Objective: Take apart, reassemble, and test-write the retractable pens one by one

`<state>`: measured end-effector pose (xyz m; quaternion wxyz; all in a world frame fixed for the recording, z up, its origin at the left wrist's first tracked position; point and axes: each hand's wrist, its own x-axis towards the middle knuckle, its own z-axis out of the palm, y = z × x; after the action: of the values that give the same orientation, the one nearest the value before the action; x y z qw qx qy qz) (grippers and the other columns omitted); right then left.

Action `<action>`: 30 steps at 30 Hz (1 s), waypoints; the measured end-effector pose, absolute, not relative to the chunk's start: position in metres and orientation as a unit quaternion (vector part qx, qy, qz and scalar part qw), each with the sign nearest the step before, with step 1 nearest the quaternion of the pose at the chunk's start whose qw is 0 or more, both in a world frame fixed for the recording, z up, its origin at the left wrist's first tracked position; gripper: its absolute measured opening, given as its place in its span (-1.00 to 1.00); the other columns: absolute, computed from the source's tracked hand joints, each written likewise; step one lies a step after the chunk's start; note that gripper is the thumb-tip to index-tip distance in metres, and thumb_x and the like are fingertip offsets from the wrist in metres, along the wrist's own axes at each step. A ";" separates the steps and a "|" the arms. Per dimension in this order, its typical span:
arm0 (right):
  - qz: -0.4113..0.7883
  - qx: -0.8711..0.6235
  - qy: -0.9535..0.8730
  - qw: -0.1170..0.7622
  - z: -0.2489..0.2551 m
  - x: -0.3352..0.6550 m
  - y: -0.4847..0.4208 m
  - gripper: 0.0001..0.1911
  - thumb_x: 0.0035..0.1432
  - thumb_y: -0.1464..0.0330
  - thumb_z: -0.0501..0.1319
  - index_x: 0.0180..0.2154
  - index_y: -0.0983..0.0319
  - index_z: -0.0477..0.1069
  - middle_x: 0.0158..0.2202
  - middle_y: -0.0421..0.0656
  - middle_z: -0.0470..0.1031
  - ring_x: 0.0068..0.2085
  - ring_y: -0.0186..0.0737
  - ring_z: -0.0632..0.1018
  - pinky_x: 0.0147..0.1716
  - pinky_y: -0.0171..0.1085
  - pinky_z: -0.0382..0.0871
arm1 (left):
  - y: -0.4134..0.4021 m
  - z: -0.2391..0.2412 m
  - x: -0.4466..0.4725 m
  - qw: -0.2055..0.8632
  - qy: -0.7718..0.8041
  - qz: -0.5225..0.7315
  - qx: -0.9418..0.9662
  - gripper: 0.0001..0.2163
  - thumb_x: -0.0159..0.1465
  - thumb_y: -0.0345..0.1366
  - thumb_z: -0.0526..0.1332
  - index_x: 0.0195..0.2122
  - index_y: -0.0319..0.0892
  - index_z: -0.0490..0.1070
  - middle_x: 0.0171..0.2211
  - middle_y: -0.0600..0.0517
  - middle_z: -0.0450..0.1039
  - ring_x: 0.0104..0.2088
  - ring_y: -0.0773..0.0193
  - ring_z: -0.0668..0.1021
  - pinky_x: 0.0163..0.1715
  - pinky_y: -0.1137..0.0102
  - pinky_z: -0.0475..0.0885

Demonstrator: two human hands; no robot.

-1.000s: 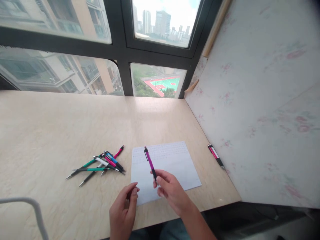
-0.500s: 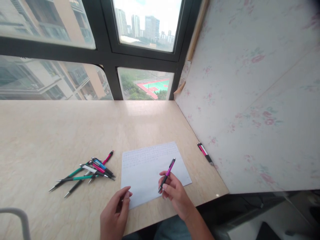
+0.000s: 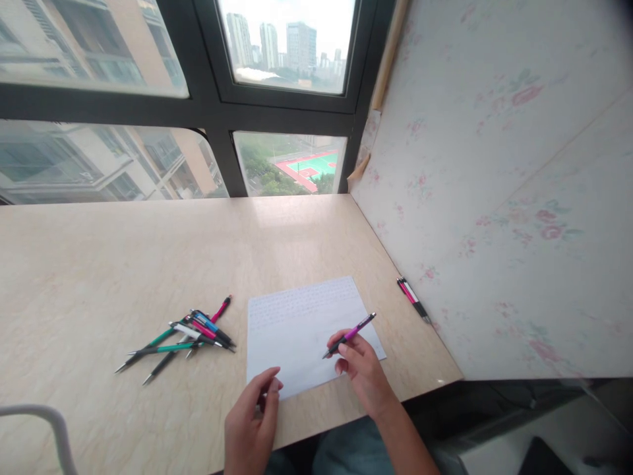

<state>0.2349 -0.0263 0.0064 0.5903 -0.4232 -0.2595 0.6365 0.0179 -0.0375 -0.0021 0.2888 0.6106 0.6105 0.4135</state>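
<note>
daylight through the window [image 3: 291,43], pale glare on the tabletop [image 3: 291,221], dark upper-right corner

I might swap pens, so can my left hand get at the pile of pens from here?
Probably yes: your left hand seems to hold nothing, and the pile of pens lies ahead and to its left, with nothing visible standing between.

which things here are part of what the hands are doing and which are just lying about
In use:
- purple pen, in the right hand
- sheet of paper, beneath the pen

Just there:
- pile of pens
- pens by the wall
- grey curved tube, lower left
</note>
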 end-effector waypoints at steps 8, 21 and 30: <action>0.659 -0.414 -0.289 0.557 0.009 0.227 -0.027 -0.71 0.21 0.24 0.24 -0.05 0.20 0.42 -0.30 -0.17 0.39 -0.35 -0.32 0.42 -0.44 -0.36 0.26 | -0.043 0.009 0.032 0.428 0.590 0.426 0.536 -0.77 0.20 -0.13 0.24 -0.20 -0.12 0.54 -0.35 -0.06 0.58 -0.39 0.15 0.58 -0.36 0.34 0.49; 0.617 -0.458 -0.508 0.389 0.025 0.211 -0.036 -0.57 0.29 0.08 0.11 -0.38 0.28 0.51 -0.56 -0.26 0.27 -0.49 -0.36 0.31 -0.47 -0.34 0.16 | -0.035 0.011 0.048 0.621 0.524 0.499 0.301 -0.71 0.11 -0.14 0.37 -0.21 -0.19 0.51 -0.36 -0.01 0.51 -0.50 0.39 0.42 -0.51 0.50 0.32; 0.622 -0.491 -0.423 0.440 0.006 0.208 -0.042 -0.49 0.28 -0.02 0.04 -0.32 0.29 0.44 -0.52 -0.20 0.38 -0.50 -0.35 0.37 -0.55 -0.37 0.18 | -0.032 0.016 0.045 0.584 0.522 0.575 0.237 -0.74 0.08 -0.18 0.40 -0.28 -0.22 0.49 -0.34 -0.01 0.54 -0.45 0.34 0.49 -0.44 0.46 0.38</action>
<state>0.2075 -0.0419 0.0059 0.4399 -0.4907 -0.4230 0.6219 0.0446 -0.0320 0.0159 0.5838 0.2373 0.5217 0.5751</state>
